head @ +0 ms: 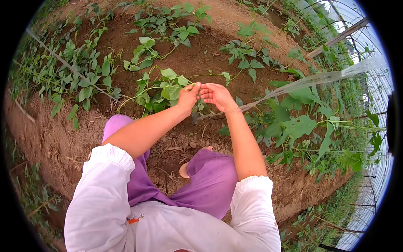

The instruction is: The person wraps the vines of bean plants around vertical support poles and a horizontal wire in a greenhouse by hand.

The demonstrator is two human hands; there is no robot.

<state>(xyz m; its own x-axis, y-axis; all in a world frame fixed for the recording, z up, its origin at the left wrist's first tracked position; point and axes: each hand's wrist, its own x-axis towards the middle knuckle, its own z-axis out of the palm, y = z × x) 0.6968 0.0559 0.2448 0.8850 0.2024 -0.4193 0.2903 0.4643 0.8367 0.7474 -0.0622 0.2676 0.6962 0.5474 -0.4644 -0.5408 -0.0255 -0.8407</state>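
Observation:
Ahead of my knees, my left hand [187, 98] pinches a thin green vine stem between thumb and fingers. The leafy vine [170, 91] spreads to the left of that hand, with broad pale-green leaves. My right hand [217, 95] is level with it, fingers curled and fingertips meeting those of the left. Whether the right fingers also grip the stem is hidden. A translucent plastic strip [283, 89] slants down from the upper right, crosses at my right wrist and ends near the soil [192, 145] below the hands.
Bean-like plants [85, 75] grow densely on the left, and larger-leaved ones [296, 126] on the right. A taut line [63, 61] runs over the left plants. At upper right stand a wooden pole [338, 38] and a greenhouse's plastic wall [379, 94]. My knees [211, 179] flank bare soil.

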